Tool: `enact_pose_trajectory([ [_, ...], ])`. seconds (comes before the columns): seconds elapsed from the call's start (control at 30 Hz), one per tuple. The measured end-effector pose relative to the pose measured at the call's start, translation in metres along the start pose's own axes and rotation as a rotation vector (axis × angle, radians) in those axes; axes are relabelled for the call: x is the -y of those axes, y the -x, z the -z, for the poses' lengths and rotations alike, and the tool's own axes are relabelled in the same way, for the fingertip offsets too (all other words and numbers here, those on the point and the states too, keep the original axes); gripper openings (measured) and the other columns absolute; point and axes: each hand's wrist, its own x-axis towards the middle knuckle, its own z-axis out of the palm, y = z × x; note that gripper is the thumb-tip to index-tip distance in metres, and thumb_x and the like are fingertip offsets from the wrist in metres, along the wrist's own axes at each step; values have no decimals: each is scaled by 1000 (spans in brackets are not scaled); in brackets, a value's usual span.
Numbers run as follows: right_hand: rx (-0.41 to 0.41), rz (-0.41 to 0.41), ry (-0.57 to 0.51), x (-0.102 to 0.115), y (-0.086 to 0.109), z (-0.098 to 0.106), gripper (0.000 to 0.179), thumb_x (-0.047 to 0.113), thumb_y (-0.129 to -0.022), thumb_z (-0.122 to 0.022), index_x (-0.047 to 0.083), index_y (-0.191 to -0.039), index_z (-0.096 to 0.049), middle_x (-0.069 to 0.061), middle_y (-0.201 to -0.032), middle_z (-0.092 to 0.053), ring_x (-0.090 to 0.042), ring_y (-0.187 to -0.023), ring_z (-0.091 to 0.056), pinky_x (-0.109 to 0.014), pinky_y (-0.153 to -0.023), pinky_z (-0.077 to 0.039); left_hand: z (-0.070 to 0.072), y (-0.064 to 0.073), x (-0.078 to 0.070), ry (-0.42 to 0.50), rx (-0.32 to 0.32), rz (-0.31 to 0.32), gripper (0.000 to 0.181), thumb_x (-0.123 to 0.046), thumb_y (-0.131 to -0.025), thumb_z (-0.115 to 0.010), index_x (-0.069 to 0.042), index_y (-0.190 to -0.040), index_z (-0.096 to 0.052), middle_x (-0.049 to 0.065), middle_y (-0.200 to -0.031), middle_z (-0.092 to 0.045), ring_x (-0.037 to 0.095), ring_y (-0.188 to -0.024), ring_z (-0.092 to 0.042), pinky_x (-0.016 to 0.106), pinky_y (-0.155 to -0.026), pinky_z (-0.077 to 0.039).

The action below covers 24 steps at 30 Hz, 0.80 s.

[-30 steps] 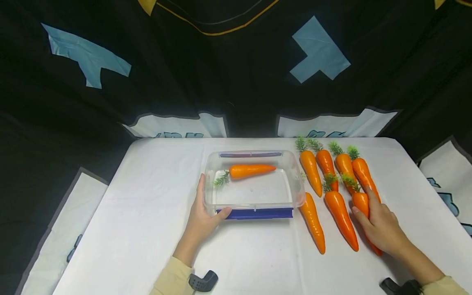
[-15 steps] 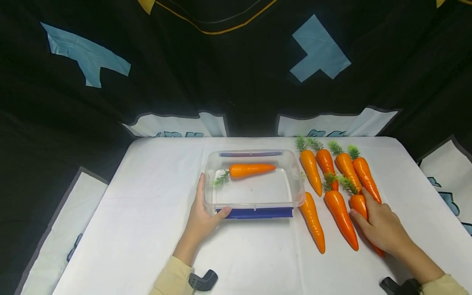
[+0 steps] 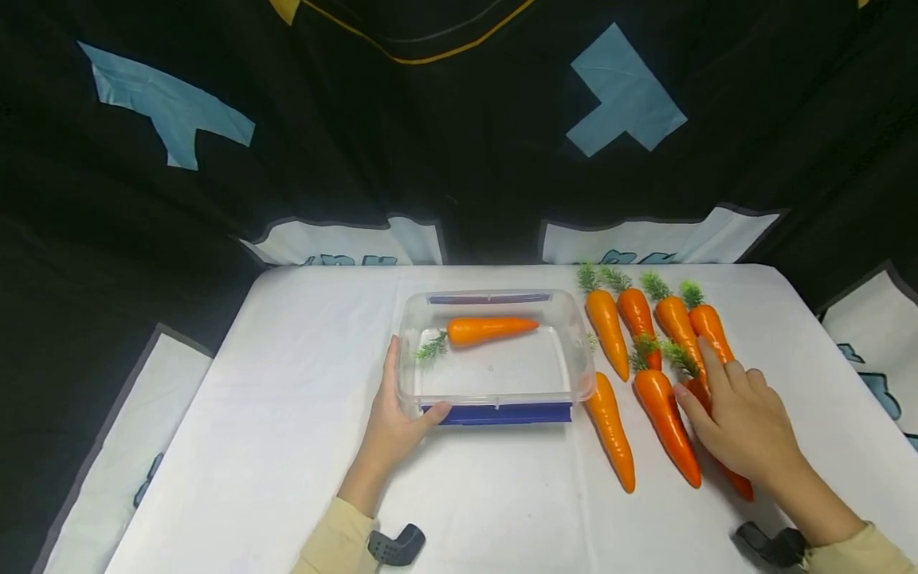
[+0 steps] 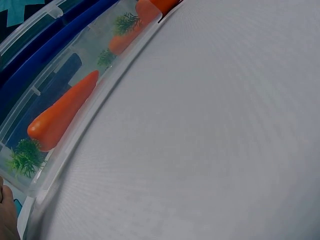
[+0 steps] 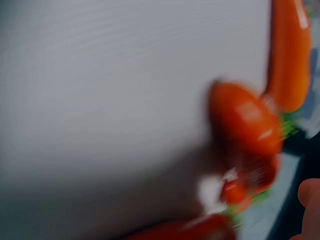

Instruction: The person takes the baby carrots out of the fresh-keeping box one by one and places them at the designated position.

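In the head view my left hand (image 3: 398, 426) holds the near left corner of a clear plastic container (image 3: 495, 387), its thumb on the blue latch (image 3: 512, 414) and fingers along the left wall. One carrot (image 3: 488, 330) lies inside, leafy end to the left. My right hand (image 3: 749, 422), fingers extended, is over the near right carrot (image 3: 740, 483) and hides its middle. The index fingertip reaches the far right carrot (image 3: 710, 325); contact cannot be told. In the right wrist view a carrot (image 5: 245, 117) is blurred, and part of my hand (image 5: 311, 207) shows at the right edge.
Several carrots lie in two rows right of the container, among them a front one (image 3: 611, 434), a middle one (image 3: 667, 426) and a back one (image 3: 606, 331). A white cloth covers the table (image 3: 301, 359). A dark curtain (image 3: 459, 159) hangs behind it.
My right hand has moved slightly away from me, its fingers extending forward from the near right carrot. That carrot's tip has shifted a little to the right. Left hand and container look unchanged.
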Motion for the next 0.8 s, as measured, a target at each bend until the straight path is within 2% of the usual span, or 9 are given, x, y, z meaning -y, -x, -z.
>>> enact_pose_trajectory([
  [0.13,-72,58,-61,24,-14,12,76,38,-95,-61,6,-155,-29,-18,-96,-52,-31,-81,-40,-33,-60,-28,0,-1,0,-10,2,-6,118,-40,-77,-83,-34,-160,0,-4,-168,-6,33,-154,-15,67,-119,-19],
  [0.23,-115,105,-113,44,-29,18,71,37,-95,-61,7,-153,-33,-19,-103,-54,-32,-87,-41,-37,-65,-34,0,-1,0,-17,3,-5,118,-40,-77,-82,-33,-160,0,-4,-168,-6,34,-154,-15,67,-118,-19],
  [0.3,-141,151,-141,58,-41,20,67,38,-96,-60,8,-151,-36,-17,-104,-54,-30,-90,-42,-40,-71,-37,0,0,0,-18,3,-3,118,-42,-77,-82,-33,-160,1,-4,-168,-6,33,-154,-15,67,-119,-19],
  [0.43,-140,254,-165,86,-63,23,65,40,-96,-59,13,-151,-38,-17,-121,-55,-32,-103,-46,-50,-88,-44,0,0,0,-12,3,-3,117,-40,-78,-82,-33,-160,0,-5,-168,-6,32,-154,-14,66,-119,-18],
  [0.6,-5,347,-169,118,-89,28,67,47,-97,-57,27,-156,-31,-13,-144,-49,-34,-128,-46,-60,-109,-40,0,1,0,-7,0,1,117,-40,-78,-82,-35,-160,1,-5,-168,-6,32,-154,-15,66,-119,-18],
  [0.8,181,447,-184,148,-111,37,71,54,-96,-57,36,-157,-24,-6,-154,-43,-32,-137,-44,-60,-112,-39,0,0,1,-2,-4,-19,118,-40,-77,-83,-32,-160,0,-3,-168,-7,32,-154,-16,65,-120,-18],
])
